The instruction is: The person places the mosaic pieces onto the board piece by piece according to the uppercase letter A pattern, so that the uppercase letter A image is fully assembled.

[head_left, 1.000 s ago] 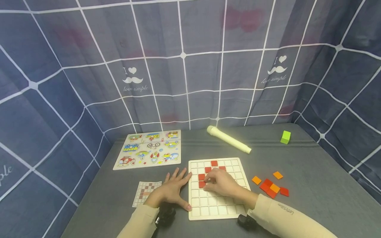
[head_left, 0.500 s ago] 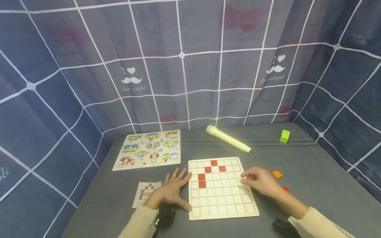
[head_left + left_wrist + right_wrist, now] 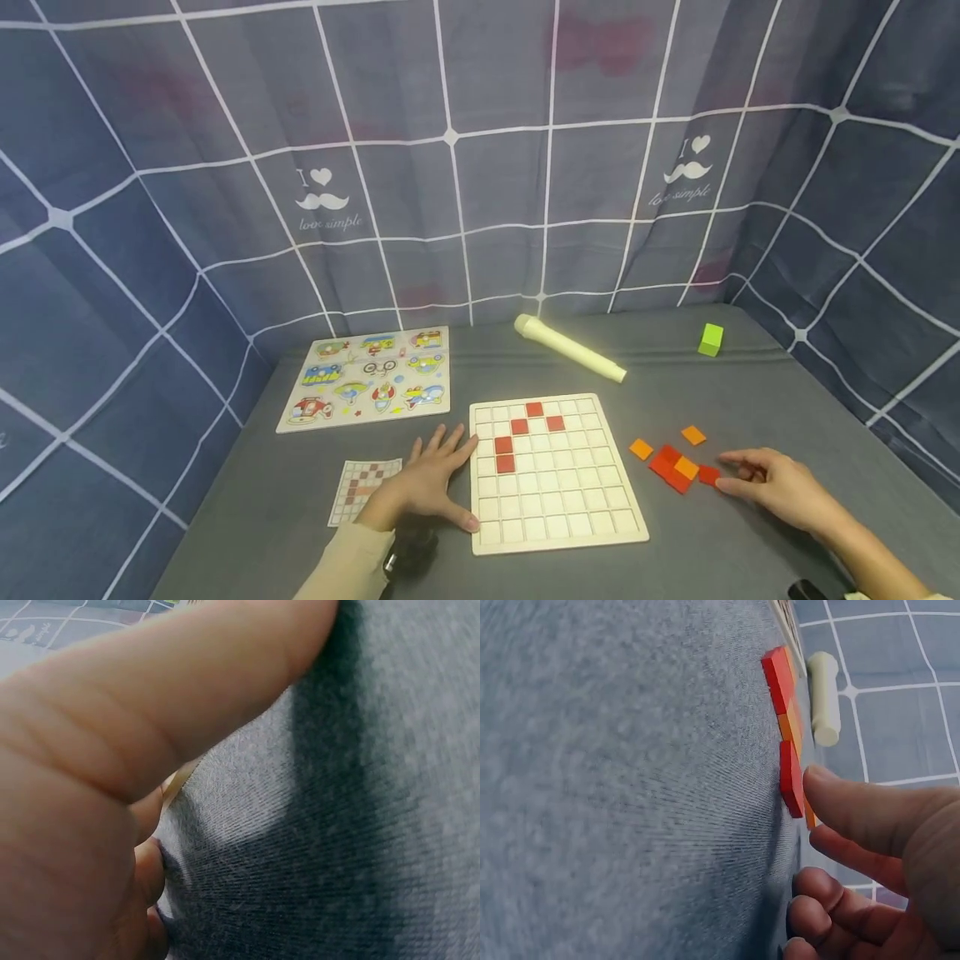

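Observation:
A pale wooden grid board [image 3: 558, 504] lies on the table with several red square tiles [image 3: 505, 463] set in its upper-left and top cells. My left hand [image 3: 427, 485] is spread flat, its index finger and thumb touching the board's left edge. On the right, my right hand [image 3: 776, 483] is beside a loose red tile [image 3: 708, 475], thumb and index finger apart around its right side. In the right wrist view the thumb tip comes close to that red tile [image 3: 790, 780]; whether it touches, I cannot tell. Loose orange tiles [image 3: 693, 435] and more red ones lie to its left.
A printed pattern card [image 3: 348, 492] lies left of my left hand. Behind it is a vehicle picture puzzle board [image 3: 363, 375]. A cream microphone-shaped stick [image 3: 573, 350] and a green block [image 3: 710, 340] lie at the back, before a blue checked curtain [image 3: 495, 183].
My right hand has left the board and moved right, past the loose tiles to the far-right red one. My left hand has stayed at the board's edge.

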### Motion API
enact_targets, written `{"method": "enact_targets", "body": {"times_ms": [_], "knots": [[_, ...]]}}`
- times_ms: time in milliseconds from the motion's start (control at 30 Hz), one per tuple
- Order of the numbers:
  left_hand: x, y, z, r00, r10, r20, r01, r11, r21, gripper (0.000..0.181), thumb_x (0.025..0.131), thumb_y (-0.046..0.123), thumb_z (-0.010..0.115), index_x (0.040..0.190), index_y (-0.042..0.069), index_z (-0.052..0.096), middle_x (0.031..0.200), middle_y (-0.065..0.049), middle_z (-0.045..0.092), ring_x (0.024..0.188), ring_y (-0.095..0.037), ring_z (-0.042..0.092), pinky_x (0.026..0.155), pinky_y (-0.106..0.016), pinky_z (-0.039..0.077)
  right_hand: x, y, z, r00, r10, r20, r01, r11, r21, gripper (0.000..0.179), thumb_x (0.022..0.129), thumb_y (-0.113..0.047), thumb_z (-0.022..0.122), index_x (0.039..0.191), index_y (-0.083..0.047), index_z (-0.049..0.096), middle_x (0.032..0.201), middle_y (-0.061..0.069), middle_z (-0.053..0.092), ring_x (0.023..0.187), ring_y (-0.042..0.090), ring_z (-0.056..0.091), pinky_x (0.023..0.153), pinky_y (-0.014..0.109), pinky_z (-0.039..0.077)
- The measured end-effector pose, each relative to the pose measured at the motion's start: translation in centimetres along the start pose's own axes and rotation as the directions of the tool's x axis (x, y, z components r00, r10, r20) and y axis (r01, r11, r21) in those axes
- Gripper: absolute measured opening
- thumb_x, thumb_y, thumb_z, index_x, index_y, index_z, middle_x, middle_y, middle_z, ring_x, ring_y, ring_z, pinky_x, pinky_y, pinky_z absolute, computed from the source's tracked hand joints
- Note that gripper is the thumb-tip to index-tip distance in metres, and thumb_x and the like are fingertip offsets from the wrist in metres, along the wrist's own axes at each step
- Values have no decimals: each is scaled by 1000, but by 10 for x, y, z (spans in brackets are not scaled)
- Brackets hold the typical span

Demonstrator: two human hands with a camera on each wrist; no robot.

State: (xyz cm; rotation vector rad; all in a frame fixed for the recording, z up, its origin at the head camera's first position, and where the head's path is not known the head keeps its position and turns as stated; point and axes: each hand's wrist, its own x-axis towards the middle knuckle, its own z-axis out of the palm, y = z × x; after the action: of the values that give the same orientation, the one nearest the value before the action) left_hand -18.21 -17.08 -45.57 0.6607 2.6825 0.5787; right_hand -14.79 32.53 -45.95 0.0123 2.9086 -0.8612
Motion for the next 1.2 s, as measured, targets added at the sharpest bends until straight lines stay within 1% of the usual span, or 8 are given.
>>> {"method": "enact_targets", "body": {"times_ms": [133, 233, 333, 467, 700, 800, 1067, 1200], "knots": [[0, -1, 1, 1000, 1, -4, -1, 1000, 7, 126, 61, 60, 86, 158, 16, 20, 166, -18, 7, 152, -48, -1, 115, -75, 1, 1, -1, 5, 997, -69, -38, 66, 996, -63, 58, 79, -46, 79, 117, -4, 70, 88, 1, 56, 73, 3, 42, 59, 21, 32], [0, -2, 1, 1000, -1, -4, 1, 1000, 6, 126, 60, 61, 85, 158, 17, 20, 166, -18, 7, 152, -48, -1, 115, -74, 1, 0, -1, 11, 986, -136, -95, 125, 985, -116, 50, 75, -43, 82, 110, -9, 73, 86, -1, 55, 73, 0, 41, 60, 21, 32], [-2, -1, 1, 1000, -6, -4, 6, 1000, 7, 126, 60, 61, 85, 158, 17, 20, 166, -18, 7, 152, -48, -1, 116, -74, 1, -1, -2, 16, 974, -175, -147, 153, 977, -148, 40, 72, -39, 85, 102, -14, 75, 85, -2, 55, 73, -1, 41, 60, 21, 32], [-2, 1, -2, 1000, -15, -8, 15, 1000, 11, 125, 61, 59, 86, 158, 17, 20, 166, -18, 8, 152, -47, 0, 117, -73, 1, -1, -3, 19, 971, -170, -171, 143, 977, -159, 35, 73, -36, 85, 99, -15, 75, 85, -1, 55, 72, 3, 40, 60, 22, 30], [-2, 0, -1, 1000, -11, 2, 11, 1000, -3, 125, 61, 60, 86, 158, 17, 19, 167, -17, 6, 152, -46, -2, 117, -73, -1, -4, -1, 16, 971, -189, -145, 163, 970, -178, 45, 72, -40, 85, 106, -13, 74, 94, 1, 63, 77, 3, 49, 61, 22, 38], [-2, 0, 1, 1000, -12, 0, 12, 1000, -15, 126, 61, 60, 86, 159, 18, 18, 167, -16, 6, 153, -45, -3, 117, -72, -2, -6, 0, 15, 967, -198, -158, 166, 967, -194, 44, 72, -40, 85, 106, -13, 75, 95, 0, 64, 79, 4, 51, 61, 24, 40], [-3, 2, 0, 1000, -16, 3, 16, 1000, -5, 124, 62, 58, 86, 158, 17, 19, 167, -17, 7, 153, -45, -2, 118, -71, -1, -10, -1, 18, 961, -184, -208, 133, 962, -237, 34, 72, -37, 85, 97, -14, 77, 89, -1, 64, 72, 4, 45, 61, 26, 36], [-3, 3, 0, 1000, -10, -4, 10, 1000, -8, 124, 62, 57, 87, 158, 17, 20, 166, -18, 8, 153, -46, -2, 117, -71, -2, -12, -1, 13, 970, -152, -192, 109, 970, -217, 34, 73, -37, 85, 94, -12, 76, 89, -1, 64, 69, 1, 42, 59, 24, 34]]}}
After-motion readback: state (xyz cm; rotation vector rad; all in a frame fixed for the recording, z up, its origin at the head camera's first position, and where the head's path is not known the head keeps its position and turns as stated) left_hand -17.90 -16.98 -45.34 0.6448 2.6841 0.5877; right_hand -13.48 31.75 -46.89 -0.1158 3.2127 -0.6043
